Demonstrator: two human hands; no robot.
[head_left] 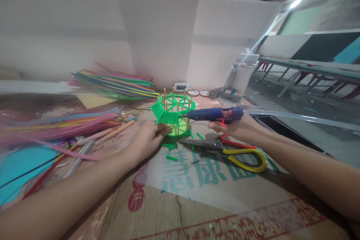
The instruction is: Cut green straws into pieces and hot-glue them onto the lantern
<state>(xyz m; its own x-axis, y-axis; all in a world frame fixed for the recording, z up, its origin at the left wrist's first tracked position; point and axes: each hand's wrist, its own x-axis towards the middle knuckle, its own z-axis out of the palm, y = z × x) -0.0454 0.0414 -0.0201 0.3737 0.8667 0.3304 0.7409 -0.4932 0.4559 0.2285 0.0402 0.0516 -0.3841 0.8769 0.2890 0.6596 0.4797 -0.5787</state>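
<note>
My right hand (231,128) is closed round a blue glue gun (215,114), its nozzle pointing left at a green straw basket model (173,112) with wooden sticks standing up in it. My left hand (149,137) rests on the cardboard and pinches the model's lower left edge. Short green straw pieces (172,156) lie scattered just in front of the model. Scissors with red and yellow handles (227,149) lie on the cardboard under my right hand.
Bundles of coloured straws (118,82) lie at the back and more straws (56,125) at the left. A clear plastic jar (239,78) stands at the back right, near a small white timer (180,87). The cardboard sheet (197,202) covers the table.
</note>
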